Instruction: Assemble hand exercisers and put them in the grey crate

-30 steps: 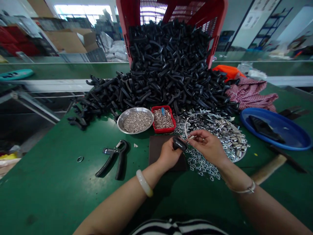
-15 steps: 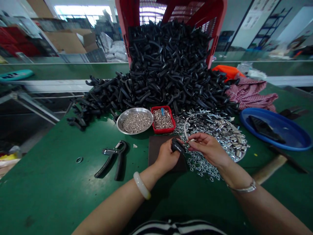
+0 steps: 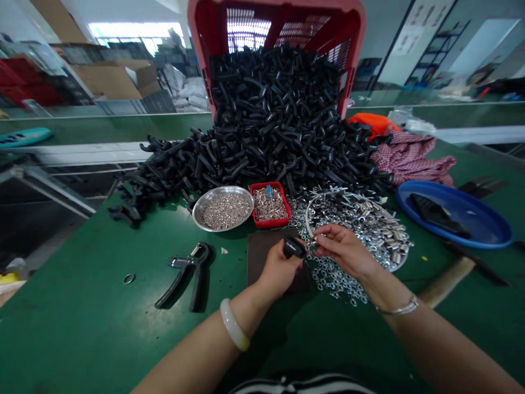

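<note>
My left hand (image 3: 274, 269) is wrapped round a black plastic hand-grip handle (image 3: 293, 247), held above a dark flat block (image 3: 255, 269). Close by on its right, my right hand (image 3: 349, 253) pinches a small shiny metal part (image 3: 314, 241) between thumb and fingers, at the handle's end; its exact shape is mostly hidden. Behind and beneath that hand lies a round tray (image 3: 308, 214) of metal springs, nuts and bolts, with many nuts (image 3: 337, 280) spilled in front. A put-together hand gripper (image 3: 200, 278) with a spring lies on the table to the left.
A red crate (image 3: 357, 49) spills a heap of black handles (image 3: 262, 131) across the back. In front stand a metal bowl (image 3: 198, 220) and a red box (image 3: 270, 223) of small parts. To the right are a blue tray (image 3: 488, 219), a hammer (image 3: 449, 282) and a checked cloth (image 3: 414, 158).
The view has shifted slightly, so the table things sit a little lower and further left. Both hands keep nearly the same pose, the metal part still by the handle's end.
</note>
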A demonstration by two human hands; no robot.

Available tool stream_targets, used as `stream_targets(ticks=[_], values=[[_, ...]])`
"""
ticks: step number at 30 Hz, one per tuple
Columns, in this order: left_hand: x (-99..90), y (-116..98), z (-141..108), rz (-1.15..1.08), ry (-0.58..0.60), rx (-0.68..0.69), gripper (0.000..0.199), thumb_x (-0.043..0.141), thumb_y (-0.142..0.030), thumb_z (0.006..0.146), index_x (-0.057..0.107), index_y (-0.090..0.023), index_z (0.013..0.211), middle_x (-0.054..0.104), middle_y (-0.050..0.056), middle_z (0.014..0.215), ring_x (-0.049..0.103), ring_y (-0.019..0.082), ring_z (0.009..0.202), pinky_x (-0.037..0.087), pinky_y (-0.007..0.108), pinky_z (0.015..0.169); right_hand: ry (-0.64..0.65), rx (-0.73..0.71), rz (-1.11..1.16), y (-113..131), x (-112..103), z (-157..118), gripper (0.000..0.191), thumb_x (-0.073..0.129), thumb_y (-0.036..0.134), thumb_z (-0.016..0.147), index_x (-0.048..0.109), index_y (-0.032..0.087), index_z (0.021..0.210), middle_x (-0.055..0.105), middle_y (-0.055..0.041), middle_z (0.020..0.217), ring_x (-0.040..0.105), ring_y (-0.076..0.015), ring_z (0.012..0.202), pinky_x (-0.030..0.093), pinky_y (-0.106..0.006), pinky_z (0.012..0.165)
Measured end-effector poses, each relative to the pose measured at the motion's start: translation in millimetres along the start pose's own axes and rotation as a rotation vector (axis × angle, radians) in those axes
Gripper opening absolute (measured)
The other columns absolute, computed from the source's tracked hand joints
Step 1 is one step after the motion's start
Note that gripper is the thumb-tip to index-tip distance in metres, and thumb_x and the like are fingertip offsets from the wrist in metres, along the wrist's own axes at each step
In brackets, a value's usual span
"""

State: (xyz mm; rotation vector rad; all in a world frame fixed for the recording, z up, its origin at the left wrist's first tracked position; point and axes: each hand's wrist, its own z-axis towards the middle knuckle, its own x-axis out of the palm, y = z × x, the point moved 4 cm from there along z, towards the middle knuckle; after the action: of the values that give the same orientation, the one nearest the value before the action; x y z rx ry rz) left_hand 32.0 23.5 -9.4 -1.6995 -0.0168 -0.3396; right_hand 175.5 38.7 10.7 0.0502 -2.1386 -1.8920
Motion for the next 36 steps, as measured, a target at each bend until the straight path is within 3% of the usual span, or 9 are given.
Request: stream_targets(ticks=[4,11,16,19,21,25,29,33,36], values=[[6.5,-6,-5,-0.035,0.171,-0.071,0.018,0.061,-0.026,0.067,0.055,-0.014,0.080,0.045,-0.005,0.055,0.036,0.005,0.043,0.028,0.017,0.042,0.143,-0.024,0.133,-2,4,-8,0.025,0.072,0.036,0.063,0.061,0.020,0.079,0.058,0.0046,0.061,0.051,-0.0047,0.044,0.047,-0.018,0.045],[21.2,-21,-14,0.254,0.339,0.143,0.010,0.061,-0.013,0.061,0.060,-0.014,0.071,0.057,0.000,0.066,0.051,0.011,0.062,0.039,0.020,0.060,0.351,-0.073,-0.012,4,0,-29,0.042,0.060,0.058,0.067,0.063,0.017,0.078,0.055,0.0030,0.055,0.040,-0.0035,0.038,0.033,-0.015,0.036],[17.1,4,-3,0.145,0.312,-0.099,0.019,0.065,-0.025,0.064,0.057,-0.014,0.077,0.050,-0.005,0.055,0.039,0.006,0.043,0.031,0.018,0.044,0.409,-0.372,-0.592,39,1,-58,0.017,0.063,0.032,0.075,0.066,0.022,0.089,0.064,-0.0028,0.081,0.057,-0.0129,0.077,0.045,-0.027,0.071],[20.3,5,2,0.136,0.238,-0.132,0.021,0.066,-0.026,0.063,0.057,-0.014,0.078,0.052,-0.004,0.058,0.037,0.005,0.042,0.029,0.017,0.042,0.242,-0.153,-0.337,26,-11,-65,0.020,0.054,0.040,0.080,0.059,0.021,0.086,0.058,0.0008,0.069,0.053,-0.0084,0.055,0.043,-0.021,0.049],[32.2,-2,3,0.184,0.251,-0.048,0.017,0.066,-0.020,0.062,0.059,-0.014,0.076,0.057,-0.003,0.063,0.045,0.007,0.050,0.036,0.018,0.050,0.095,0.076,-0.098,5,-19,-68,0.031,0.045,0.050,0.083,0.052,0.020,0.078,0.049,0.0045,0.059,0.040,-0.0045,0.039,0.027,-0.016,0.032],[63.2,-10,2,0.284,0.377,0.062,0.012,0.061,-0.012,0.063,0.063,-0.013,0.075,0.063,0.002,0.069,0.054,0.013,0.065,0.042,0.023,0.064,0.010,0.227,-0.016,-20,-29,-73,0.037,0.050,0.055,0.078,0.047,0.018,0.071,0.042,0.0068,0.051,0.033,-0.0026,0.036,0.018,-0.014,0.030],[64.5,-3,10,0.420,0.395,0.051,0.019,0.055,-0.015,0.069,0.063,-0.013,0.087,0.066,0.006,0.081,0.059,0.016,0.075,0.044,0.025,0.069,-0.189,0.205,-0.020,-3,-95,-74,0.034,0.053,0.048,0.078,0.046,0.017,0.064,0.040,0.0064,0.047,0.029,-0.0027,0.033,0.013,-0.015,0.030],[43.5,5,22,1.076,0.344,0.066,0.016,0.053,-0.013,0.067,0.064,-0.014,0.078,0.066,0.008,0.081,0.060,0.021,0.078,0.045,0.029,0.072,-0.794,0.095,0.095,41,-218,-76,0.027,0.045,0.033,0.085,0.043,0.020,0.062,0.035,0.0058,0.041,0.024,-0.0036,0.031,0.010,-0.016,0.029],[41.5,10,24,1.398,0.414,0.095,0.020,0.051,-0.012,0.064,0.063,-0.016,0.080,0.065,0.009,0.088,0.060,0.023,0.082,0.046,0.030,0.073,-0.862,0.020,0.142,65,-267,-69,0.030,0.031,0.032,0.091,0.046,0.021,0.068,0.030,0.0067,0.041,0.022,-0.0035,0.031,0.013,-0.016,0.030]])
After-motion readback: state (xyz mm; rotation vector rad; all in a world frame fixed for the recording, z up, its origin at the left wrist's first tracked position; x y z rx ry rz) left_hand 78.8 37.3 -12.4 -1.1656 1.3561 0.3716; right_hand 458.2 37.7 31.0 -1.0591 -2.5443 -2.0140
